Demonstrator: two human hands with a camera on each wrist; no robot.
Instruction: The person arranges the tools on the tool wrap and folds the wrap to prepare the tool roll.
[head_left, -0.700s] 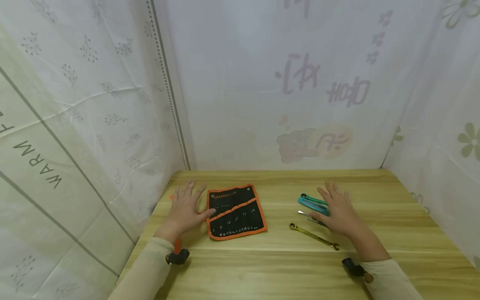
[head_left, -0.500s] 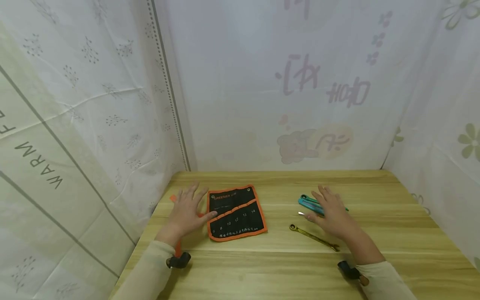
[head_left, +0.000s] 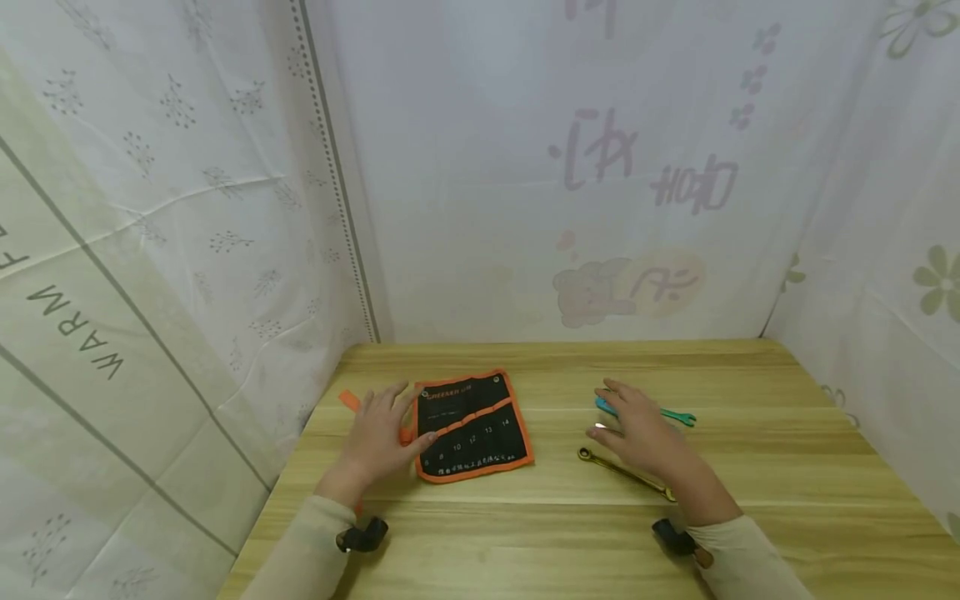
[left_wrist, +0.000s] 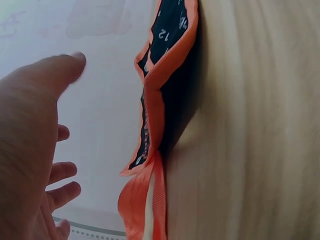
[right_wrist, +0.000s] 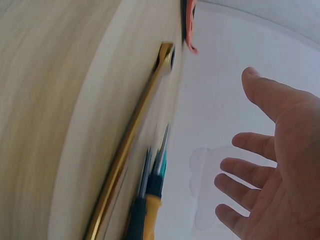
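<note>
A black tool pouch with orange edging and numbered pockets lies flat on the wooden table. My left hand hovers over its left edge, fingers relaxed and holding nothing; the left wrist view shows a gap between thumb and pouch. Above several tools at the right is my right hand, fingers loosely bent, nothing held. Near it lie a gold ratchet wrench, a green wrench and a blue tool, partly hidden by the hand. Two slim tools with metal shafts, their kind unclear, show in the right wrist view.
An orange strap trails from the pouch's left side, partly under the left hand and arm. Printed curtains hang behind the table and along both sides. A dark wrist camera sits on the left wrist, another on the right.
My right hand has moved left over the tools, uncovering the green wrench's open end and covering more of the blue tool. My left hand has shifted slightly right and nearer me.
</note>
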